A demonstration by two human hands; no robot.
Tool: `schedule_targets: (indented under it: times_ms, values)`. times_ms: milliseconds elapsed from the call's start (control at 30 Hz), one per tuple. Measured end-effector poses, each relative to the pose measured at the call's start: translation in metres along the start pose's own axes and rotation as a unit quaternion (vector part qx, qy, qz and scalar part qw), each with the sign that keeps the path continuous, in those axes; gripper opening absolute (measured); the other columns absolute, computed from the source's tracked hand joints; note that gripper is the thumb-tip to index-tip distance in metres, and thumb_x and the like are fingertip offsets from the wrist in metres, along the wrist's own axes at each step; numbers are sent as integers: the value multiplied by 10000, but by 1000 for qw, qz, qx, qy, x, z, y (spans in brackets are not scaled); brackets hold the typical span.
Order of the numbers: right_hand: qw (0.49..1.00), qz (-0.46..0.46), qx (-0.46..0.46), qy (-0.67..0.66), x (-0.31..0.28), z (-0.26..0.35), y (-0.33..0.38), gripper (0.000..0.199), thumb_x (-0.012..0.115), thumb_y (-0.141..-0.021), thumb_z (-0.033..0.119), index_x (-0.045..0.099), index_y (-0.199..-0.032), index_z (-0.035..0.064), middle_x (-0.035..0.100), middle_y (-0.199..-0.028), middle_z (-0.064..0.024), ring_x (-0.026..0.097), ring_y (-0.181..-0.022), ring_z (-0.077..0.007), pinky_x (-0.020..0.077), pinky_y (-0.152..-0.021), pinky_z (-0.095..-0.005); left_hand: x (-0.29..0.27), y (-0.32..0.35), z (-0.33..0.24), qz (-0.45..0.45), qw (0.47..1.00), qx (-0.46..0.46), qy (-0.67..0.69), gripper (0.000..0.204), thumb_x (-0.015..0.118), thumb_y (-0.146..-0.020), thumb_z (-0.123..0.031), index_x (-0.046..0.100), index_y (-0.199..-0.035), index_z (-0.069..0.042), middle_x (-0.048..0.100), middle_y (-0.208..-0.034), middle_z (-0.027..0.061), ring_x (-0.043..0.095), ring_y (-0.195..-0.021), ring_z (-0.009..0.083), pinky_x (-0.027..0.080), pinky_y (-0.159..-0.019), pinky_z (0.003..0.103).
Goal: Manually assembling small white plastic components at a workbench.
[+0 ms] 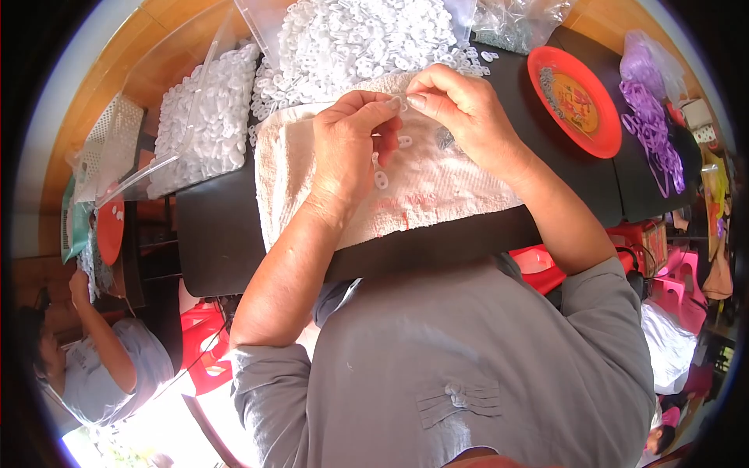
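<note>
My left hand [347, 140] pinches a small white plastic piece with holes [402, 102] between thumb and finger. Close against it, the thumb and forefinger of my right hand [464, 109] are pressed together; whatever they grip is too small to name. Both hands are over a cream towel [289, 164] spread on the black table. Below the fingers lie a loose white piece [405, 142] and another white piece [381, 180] near my left palm. Partly hidden by my right hand is a little heap of grey bits [445, 140].
Beyond the towel, a clear bin [464, 19] spills many white pieces [359, 39]. More fill a clear box [199, 125] at left. Toward the right are a red plate [538, 78] with grey bits and purple ribbon [655, 132]. A co-worker [109, 359] sits at far left.
</note>
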State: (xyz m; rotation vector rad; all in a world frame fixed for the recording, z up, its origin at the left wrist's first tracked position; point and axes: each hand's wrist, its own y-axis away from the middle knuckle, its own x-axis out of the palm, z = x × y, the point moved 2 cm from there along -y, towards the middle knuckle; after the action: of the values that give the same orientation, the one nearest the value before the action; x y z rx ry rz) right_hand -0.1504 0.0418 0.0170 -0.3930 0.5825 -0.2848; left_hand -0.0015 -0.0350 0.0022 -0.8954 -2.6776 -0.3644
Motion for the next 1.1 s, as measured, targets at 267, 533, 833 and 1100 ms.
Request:
schedule_targets:
  times_ms: [267, 533, 833, 1100]
  values:
    - [1000, -2, 3, -16, 1, -4, 1, 80, 572, -925, 54, 559, -883, -13, 551, -732, -17, 490, -683, -72, 426, -629, -234, 2, 2, 1, 8, 999, -14, -30, 115, 613, -894, -76, 627, -929, 33, 621, -737, 80, 547, -550, 119, 400, -452, 239]
    - [990, 20, 87, -113, 12, -8, 6, 79, 538, -933, 55, 562, -880, 1, 537, -762, 8, 506, -683, -66, 438, -618, -230, 1, 1, 6, -1, 1000, -11, -29, 91, 591, -903, -46, 599, -924, 42, 611, -737, 84, 536, -539, 123, 389, -441, 242]
    - [984, 45, 122, -121, 16, -11, 5, 106, 533, -943, 85, 576, -892, 2, 547, -776, 9, 512, -702, -66, 440, -639, -222, 4, 3, 10, -18, 999, 0, -48, 81, 579, -904, -33, 587, -923, 45, 605, -734, 88, 523, -531, 119, 385, -440, 238]
    - [996, 11, 74, -49, 9, -14, 2, 87, 577, -923, 92, 605, -899, 13, 595, -769, -1, 544, -688, -82, 449, -640, -229, -5, -2, 4, -54, 998, -15, 1, 73, 616, -867, -48, 610, -884, 22, 610, -697, 77, 530, -529, 122, 392, -427, 258]
